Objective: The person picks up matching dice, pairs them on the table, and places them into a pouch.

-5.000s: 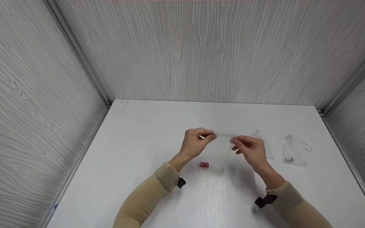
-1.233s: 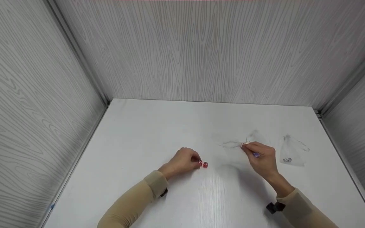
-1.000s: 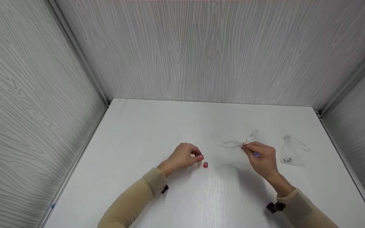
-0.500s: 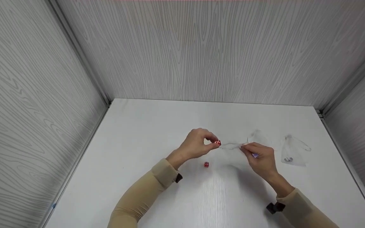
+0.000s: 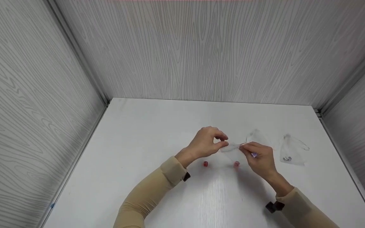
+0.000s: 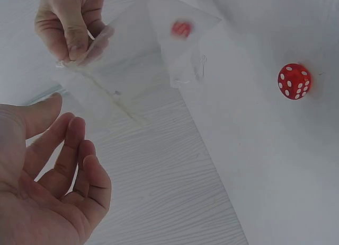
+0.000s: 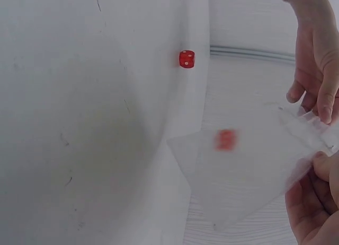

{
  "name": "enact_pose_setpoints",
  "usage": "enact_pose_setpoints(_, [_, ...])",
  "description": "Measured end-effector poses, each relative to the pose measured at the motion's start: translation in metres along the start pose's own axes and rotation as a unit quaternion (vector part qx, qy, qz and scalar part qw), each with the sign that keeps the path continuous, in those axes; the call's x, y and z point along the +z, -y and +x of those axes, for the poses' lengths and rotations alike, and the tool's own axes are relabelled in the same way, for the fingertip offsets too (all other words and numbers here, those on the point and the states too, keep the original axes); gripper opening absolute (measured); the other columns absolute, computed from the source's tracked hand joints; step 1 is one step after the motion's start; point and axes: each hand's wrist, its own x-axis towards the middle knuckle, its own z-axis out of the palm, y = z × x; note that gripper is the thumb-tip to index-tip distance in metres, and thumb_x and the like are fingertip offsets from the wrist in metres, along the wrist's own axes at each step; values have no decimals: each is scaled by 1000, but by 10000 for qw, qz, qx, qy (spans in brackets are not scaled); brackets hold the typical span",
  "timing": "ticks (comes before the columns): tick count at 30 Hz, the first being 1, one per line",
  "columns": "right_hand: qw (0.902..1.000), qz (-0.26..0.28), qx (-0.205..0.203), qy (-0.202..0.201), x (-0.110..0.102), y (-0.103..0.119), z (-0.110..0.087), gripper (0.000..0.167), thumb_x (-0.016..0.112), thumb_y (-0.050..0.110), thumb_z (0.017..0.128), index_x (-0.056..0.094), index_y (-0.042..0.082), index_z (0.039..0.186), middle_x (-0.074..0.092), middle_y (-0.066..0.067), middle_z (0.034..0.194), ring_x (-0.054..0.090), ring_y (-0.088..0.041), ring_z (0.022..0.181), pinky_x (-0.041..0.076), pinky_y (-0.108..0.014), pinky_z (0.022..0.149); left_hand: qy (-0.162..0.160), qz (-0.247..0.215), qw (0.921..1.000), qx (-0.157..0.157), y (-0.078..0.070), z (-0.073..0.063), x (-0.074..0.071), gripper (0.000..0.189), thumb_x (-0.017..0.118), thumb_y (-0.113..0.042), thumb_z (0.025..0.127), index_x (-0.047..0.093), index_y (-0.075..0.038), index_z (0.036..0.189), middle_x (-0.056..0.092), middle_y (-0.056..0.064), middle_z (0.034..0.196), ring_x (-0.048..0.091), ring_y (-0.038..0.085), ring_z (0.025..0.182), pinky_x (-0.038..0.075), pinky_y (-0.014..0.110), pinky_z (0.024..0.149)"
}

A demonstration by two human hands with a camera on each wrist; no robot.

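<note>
My right hand pinches the rim of a sheer white drawstring pouch, which hangs with its mouth toward my left hand. Inside the pouch is a red die, blurred through the mesh. My left hand is beside the mouth, thumb and fingers apart with nothing between them; its fingertips come right up to the pouch edge in the right wrist view. A second red die with white pips lies on the white table, below my left hand in the head view.
At the right lies a sheer pouch with white dice inside and a loose drawstring. Another pouch lies behind my right hand, which partly covers it; something purple shows there. Wood-grain panels wall in the table.
My left hand picked up one of the two red dice, carried it right to the pouch and let it go inside. My right hand has stayed nearly still lately, holding the pouch.
</note>
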Motion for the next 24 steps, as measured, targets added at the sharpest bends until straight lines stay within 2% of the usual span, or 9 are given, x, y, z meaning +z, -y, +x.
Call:
enact_pose_setpoints(5, [10000, 0, -62, -39, -1, -2, -1, 25, 83, -22, 85, 88, 0, 95, 85, -11, 87, 77, -16, 72, 58, -7, 74, -74, -32, 10000, 45, 6, -5, -3, 19, 79, -22, 107, 87, -11, 119, 86, 5, 113, 78, 25, 109, 58, 34, 99])
enact_pose_setpoints(10, [9998, -46, -132, -124, 0, -4, -1, 26, 84, -23, 83, 88, 0, 93, 85, -11, 86, 77, -14, 72, 57, -8, 72, -89, -70, 9999, -81, 15, -14, -5, 20, 77, -23, 108, 86, -10, 120, 86, 6, 116, 78, 24, 110, 59, 37, 100])
enact_pose_setpoints(16, [9996, 114, -115, -233, 1, -8, -1, 26, 84, -25, 81, 88, -1, 91, 84, -14, 85, 78, -15, 73, 56, -6, 74, -43, -344, 9993, -104, 30, -23, -1, 23, 74, -23, 109, 85, -7, 122, 85, 8, 118, 78, 27, 110, 63, 40, 99])
enact_pose_setpoints(20, [9996, 168, -72, -223, -3, -8, -1, 25, 84, -24, 83, 88, -1, 92, 84, -15, 86, 77, -12, 74, 56, -5, 74, 63, -659, 9971, -373, 46, -30, 4, 26, 74, -24, 109, 82, -7, 127, 84, 10, 122, 77, 27, 113, 63, 46, 101])
enact_pose_setpoints(24, [9997, 149, -50, -201, -8, -8, -2, 24, 83, -24, 84, 87, -2, 92, 84, -14, 85, 71, -7, 69, 52, -5, 70, 311, -813, 9934, -751, 61, -37, 10, 36, 77, -29, 107, 79, -6, 135, 82, 14, 128, 76, 30, 116, 62, 51, 104])
